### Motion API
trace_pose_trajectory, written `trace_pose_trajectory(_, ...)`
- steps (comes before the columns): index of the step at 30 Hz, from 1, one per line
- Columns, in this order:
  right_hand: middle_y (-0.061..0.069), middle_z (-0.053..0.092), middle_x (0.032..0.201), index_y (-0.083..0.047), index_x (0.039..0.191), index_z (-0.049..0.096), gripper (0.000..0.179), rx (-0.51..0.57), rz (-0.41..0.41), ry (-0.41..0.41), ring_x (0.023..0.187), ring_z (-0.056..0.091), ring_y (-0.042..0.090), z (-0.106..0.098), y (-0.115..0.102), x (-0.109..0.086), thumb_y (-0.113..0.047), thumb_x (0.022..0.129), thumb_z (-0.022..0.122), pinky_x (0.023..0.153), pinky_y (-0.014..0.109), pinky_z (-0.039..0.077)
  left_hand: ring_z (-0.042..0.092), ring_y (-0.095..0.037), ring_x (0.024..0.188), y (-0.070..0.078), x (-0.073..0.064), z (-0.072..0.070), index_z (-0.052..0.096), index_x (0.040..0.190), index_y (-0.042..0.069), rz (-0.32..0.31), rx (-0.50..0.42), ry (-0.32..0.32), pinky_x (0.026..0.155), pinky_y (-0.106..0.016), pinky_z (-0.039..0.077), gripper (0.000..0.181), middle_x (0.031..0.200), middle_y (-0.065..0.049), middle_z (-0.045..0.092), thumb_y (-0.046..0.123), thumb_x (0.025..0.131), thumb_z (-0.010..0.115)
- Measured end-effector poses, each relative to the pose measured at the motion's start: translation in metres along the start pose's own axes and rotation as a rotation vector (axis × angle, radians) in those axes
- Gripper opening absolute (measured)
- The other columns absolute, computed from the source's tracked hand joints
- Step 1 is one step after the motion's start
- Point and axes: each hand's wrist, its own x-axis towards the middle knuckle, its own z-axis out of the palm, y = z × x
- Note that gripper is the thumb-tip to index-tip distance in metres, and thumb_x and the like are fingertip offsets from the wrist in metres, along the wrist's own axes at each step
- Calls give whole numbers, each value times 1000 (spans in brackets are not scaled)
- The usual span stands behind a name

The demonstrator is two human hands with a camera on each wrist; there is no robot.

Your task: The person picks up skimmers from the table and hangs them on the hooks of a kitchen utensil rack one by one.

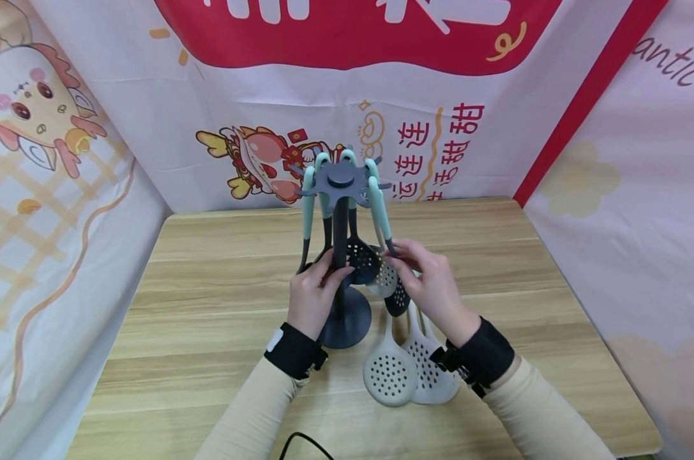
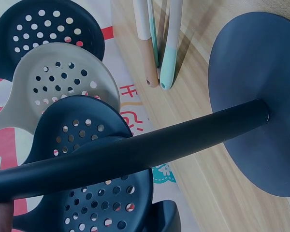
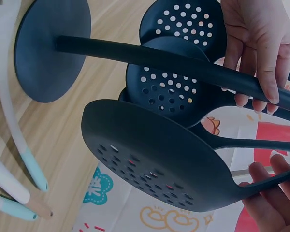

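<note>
A dark rotating utensil rack (image 1: 339, 182) stands upright on a round base (image 1: 349, 326), with turquoise-handled utensils hanging around its top. My left hand (image 1: 314, 294) grips its pole (image 2: 135, 153) at mid-height. On the right side, my right hand (image 1: 435, 287) holds the thin dark neck of a black skimmer (image 3: 154, 154), whose handle hangs from the rack. Its perforated bowl tilts below my fingers. Beside it hang a grey skimmer (image 2: 70, 79) and another black skimmer (image 1: 362, 260).
Two pale perforated utensils, a round skimmer (image 1: 389, 374) and a slotted turner (image 1: 433, 377), lie on the wooden table (image 1: 209, 306) in front of the rack, under my right wrist. A black cable (image 1: 306, 436) is at the near edge. Printed cloth (image 1: 324, 96) walls the back and sides.
</note>
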Motion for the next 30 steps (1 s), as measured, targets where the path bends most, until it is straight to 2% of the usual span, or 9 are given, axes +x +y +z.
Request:
trace_pose_trajectory(13,15,74,103,-1,117,62,26,41,12,-15,96,73,27,8,-1,-2,3,91,66,83,31,61,75,-21,90,0,1,1,70,115,3,31,2,19,76,-30,62,29,99,-11,76,8,87,74)
trace_pose_trajectory(22,14,75,102,-2,117,62,26,78,22,-2,95,74,27,13,-3,-5,1,92,67,82,32,61,75,-21,93,-1,0,1,70,115,3,35,0,23,80,-28,61,26,102,-12,76,11,90,72)
trace_pose_trajectory(30,15,74,105,-2,118,62,26,94,33,12,95,74,26,17,-5,-7,1,92,66,81,30,61,74,-21,84,1,-2,2,68,117,3,30,60,27,67,-33,62,28,99,-12,76,17,93,70)
